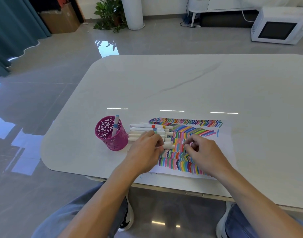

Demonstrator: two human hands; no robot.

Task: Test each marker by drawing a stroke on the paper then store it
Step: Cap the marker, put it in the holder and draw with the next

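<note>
Head view, one cup, one marker inside

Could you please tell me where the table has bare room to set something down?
The far half of the table beyond the paper and pink cup is bare, as is the strip right of the paper. It is crowded between cup and paper, where the markers, left hand and right hand sit.

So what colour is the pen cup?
The pen cup is magenta with cut-outs, head view.

a white table carries a pink mesh cup, white markers and striped paper
</note>
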